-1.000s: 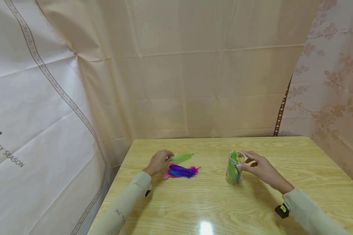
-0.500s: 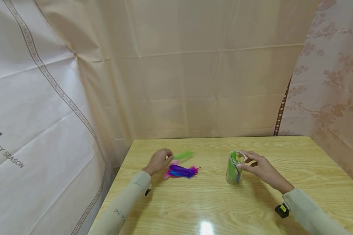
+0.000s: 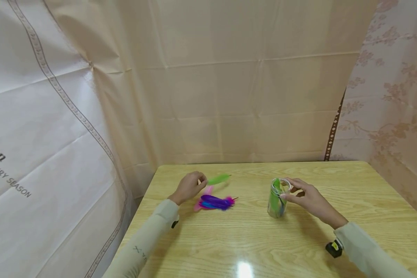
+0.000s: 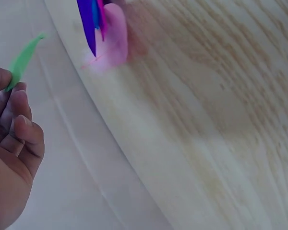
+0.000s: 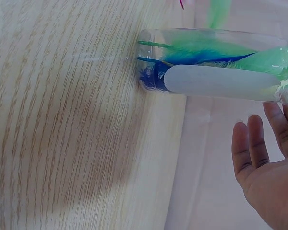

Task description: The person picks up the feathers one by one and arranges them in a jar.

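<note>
My left hand (image 3: 190, 187) pinches a green feather (image 3: 219, 179) by one end between thumb and finger. In the left wrist view that feather (image 4: 26, 60) points up and away from the fingertips. Just below it lies a small pile of purple, blue and pink feathers (image 3: 213, 202) on the table. My right hand (image 3: 307, 200) grips a clear jar (image 3: 276, 202) near its rim, thumb on the near side and fingers behind. Upright on the table, the jar is uncapped, with green and blue feathers (image 5: 206, 55) inside and a pale label (image 5: 221, 81) on its side.
The wood-grain table (image 3: 250, 235) ends at a back edge against a hanging beige cloth (image 3: 208, 96). A white printed cloth (image 3: 55, 173) hangs at the left, a floral one (image 3: 396, 104) at the right.
My left hand has raised the green feather slightly up and to the right, away from the pile, uncovering more of a pink feather. The right hand and jar have stayed in place.
</note>
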`<state>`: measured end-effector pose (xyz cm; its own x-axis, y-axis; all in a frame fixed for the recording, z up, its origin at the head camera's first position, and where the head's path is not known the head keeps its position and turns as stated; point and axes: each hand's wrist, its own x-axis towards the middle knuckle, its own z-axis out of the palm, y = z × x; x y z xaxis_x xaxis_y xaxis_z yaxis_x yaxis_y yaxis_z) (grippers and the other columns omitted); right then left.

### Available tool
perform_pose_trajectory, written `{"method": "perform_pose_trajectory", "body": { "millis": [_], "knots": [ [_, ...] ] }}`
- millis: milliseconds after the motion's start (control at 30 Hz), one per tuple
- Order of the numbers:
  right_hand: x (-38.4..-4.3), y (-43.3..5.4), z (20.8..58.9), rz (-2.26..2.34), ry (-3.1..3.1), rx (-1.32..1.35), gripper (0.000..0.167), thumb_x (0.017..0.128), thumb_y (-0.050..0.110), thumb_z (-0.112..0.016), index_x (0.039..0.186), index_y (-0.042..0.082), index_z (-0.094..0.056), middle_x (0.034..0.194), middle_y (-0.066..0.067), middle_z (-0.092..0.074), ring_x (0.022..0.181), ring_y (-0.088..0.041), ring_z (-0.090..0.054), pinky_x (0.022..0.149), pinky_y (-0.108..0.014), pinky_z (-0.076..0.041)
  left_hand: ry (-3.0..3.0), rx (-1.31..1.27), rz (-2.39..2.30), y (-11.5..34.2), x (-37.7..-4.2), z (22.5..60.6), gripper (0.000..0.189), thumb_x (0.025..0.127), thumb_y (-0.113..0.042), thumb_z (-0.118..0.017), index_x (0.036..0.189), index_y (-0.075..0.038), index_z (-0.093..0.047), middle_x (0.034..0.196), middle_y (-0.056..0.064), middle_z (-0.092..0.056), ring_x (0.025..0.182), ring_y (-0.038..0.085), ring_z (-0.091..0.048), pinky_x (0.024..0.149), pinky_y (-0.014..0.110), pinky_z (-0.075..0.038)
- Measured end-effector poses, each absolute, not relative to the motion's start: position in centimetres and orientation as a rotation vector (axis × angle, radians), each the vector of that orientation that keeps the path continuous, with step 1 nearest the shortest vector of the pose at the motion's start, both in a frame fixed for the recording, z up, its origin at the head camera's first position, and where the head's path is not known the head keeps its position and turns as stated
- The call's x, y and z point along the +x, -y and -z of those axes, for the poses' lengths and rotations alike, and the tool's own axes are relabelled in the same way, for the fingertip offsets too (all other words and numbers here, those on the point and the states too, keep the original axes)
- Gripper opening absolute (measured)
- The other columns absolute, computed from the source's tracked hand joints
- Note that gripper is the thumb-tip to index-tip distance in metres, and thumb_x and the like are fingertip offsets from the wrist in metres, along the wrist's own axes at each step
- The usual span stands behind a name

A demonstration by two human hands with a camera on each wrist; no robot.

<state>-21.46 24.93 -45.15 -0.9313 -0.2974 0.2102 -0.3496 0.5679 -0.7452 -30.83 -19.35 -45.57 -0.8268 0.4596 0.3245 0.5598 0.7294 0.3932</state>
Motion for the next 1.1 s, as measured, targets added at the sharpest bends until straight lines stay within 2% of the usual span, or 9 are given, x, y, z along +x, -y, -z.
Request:
{"method": "perform_pose_trajectory", "body": {
  "millis": [400, 1100],
  "knots": [
    [-21.4, -24.9, 45.1, -1.32, 2.729, 0.575, 0.067, 0.102, 0.037, -0.066, 0.157, 0.01, -0.041, 0.15, -0.015, -0.049, 0.115, -0.025, -0.052, 0.089, -0.03, -0.05, 2.7, -0.866, 0.682, 18.3, -30.5, 44.1, 0.013, 0.104, -0.024, -0.065, 0.099, -0.015, -0.073, 0.092, -0.005, -0.068, 0.068, 0.006, -0.056, 0.063, 0.025, -0.049],
    [-21.6, -25.0, 45.2, -1.35, 2.73, 0.572, 0.066, 0.102, 0.038, -0.066, 0.158, 0.011, -0.041, 0.15, -0.013, -0.049, 0.115, -0.025, -0.052, 0.089, -0.033, -0.05, 2.585, -0.915, 0.764, 16.9, -29.7, 41.4, 0.009, 0.103, -0.02, -0.064, 0.1, -0.015, -0.07, 0.09, -0.005, -0.067, 0.067, 0.006, -0.055, 0.062, 0.025, -0.049]
  ]
}}
